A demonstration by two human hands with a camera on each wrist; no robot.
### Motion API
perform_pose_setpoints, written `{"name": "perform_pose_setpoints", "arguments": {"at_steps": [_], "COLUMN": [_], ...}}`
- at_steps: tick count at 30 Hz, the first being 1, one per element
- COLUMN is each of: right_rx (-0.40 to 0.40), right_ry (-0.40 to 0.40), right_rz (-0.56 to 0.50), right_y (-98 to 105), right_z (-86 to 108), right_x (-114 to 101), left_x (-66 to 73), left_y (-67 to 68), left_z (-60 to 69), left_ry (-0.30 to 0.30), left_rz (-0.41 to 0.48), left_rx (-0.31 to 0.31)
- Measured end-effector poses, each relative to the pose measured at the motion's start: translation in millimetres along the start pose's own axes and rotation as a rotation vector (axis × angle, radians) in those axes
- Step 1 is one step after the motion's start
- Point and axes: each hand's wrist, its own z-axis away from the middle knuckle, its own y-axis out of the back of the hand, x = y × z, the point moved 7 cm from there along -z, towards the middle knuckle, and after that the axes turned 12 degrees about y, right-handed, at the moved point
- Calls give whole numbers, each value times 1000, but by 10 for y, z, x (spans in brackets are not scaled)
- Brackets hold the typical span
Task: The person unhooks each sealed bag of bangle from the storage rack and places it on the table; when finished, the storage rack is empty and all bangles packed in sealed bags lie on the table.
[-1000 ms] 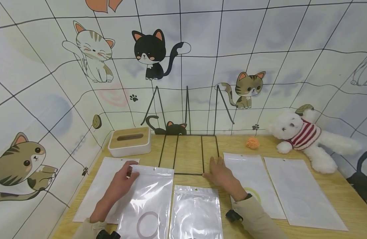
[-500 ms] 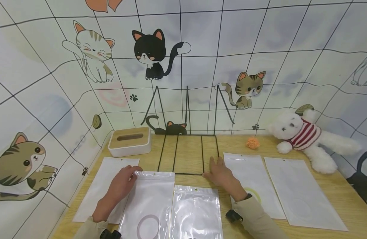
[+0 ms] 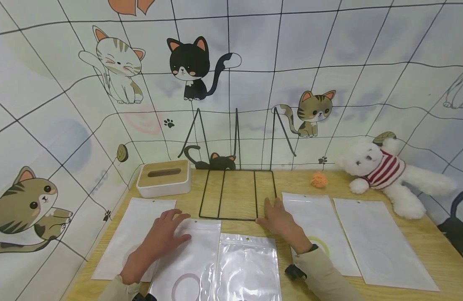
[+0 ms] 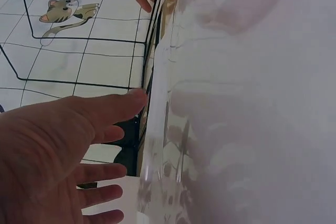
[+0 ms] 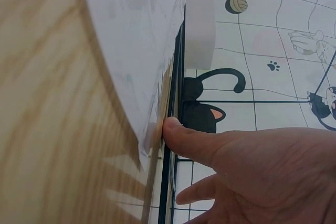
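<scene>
My left hand (image 3: 161, 236), its fingers spread and thumb apart, is over the upper left of a white-and-clear zip bag (image 3: 195, 246) that shows a pale ring (image 3: 186, 276). In the left wrist view the same hand (image 4: 58, 140) holds nothing. At the front right corner of a black wire rack (image 3: 236, 219), my right hand (image 3: 278, 221) has its thumb at the front bar and its fingers stretched forward. The right wrist view shows that thumb against the dark bar, the hand (image 5: 262, 166) not curled round it. A smaller zip bag (image 3: 250, 261) lies between the hands.
More bags lie on the wooden table: one at left (image 3: 122, 238), one at right with a yellow-green ring (image 3: 321, 246), and one at far right (image 3: 385, 246). Behind them are a tissue box (image 3: 163, 188), an orange ball (image 3: 319, 180) and a white plush bear (image 3: 408, 196).
My left hand has let go of the bag's top left corner and moved right with its fingers spread. The bag has slid slightly toward me. The right hand keeps its place.
</scene>
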Motion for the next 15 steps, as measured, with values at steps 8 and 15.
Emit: {"name": "perform_pose_setpoints", "arguments": {"at_steps": [8, 15], "right_rx": [-5, -12], "right_ry": [5, -3], "right_rz": [-2, -6], "right_y": [-28, -46], "right_z": [-25, -27], "right_x": [22, 32], "left_x": [87, 84], "left_y": [-122, -120], "left_z": [57, 68], "left_ry": [-12, 12], "left_rz": [-40, -33], "left_rx": [-157, -213]}}
